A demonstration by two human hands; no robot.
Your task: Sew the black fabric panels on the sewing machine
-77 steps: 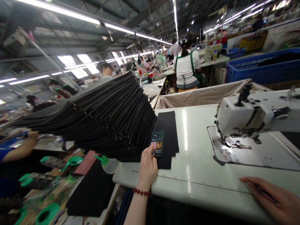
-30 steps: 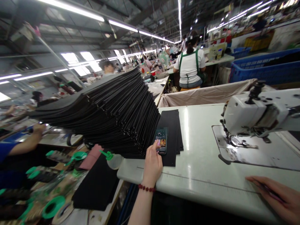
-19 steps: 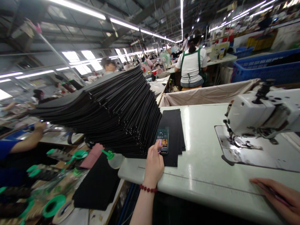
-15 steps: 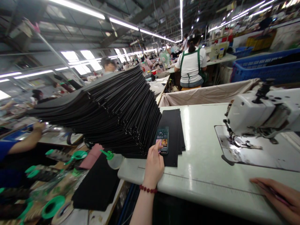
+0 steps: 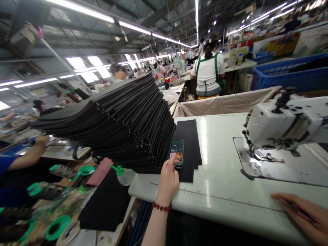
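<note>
A phone (image 5: 178,150) with a lit screen lies on a few flat black pieces (image 5: 188,171) on the pale green table (image 5: 220,174). My left hand (image 5: 169,177) is at the phone's lower left, a finger over its screen and the others curled; a dark red bead bracelet circles the wrist. Just left of it leans a tall stack of black pieces (image 5: 128,126). At the lower right my right hand (image 5: 302,212) rests near the table's front edge, its fingers closed around a thin, dark object I cannot make out, below the sewing machine (image 5: 276,126).
Left of the table are a small bottle with a green spout (image 5: 124,175), thread spools (image 5: 57,227) and more black pieces (image 5: 106,201). A person's arm (image 5: 30,153) shows at far left. Behind are a cloth-lined bin (image 5: 220,104), a seated person and a blue crate (image 5: 289,73).
The view has shifted very slightly, with the machine and my right hand a little further left in the picture. My left hand stays at the phone.
</note>
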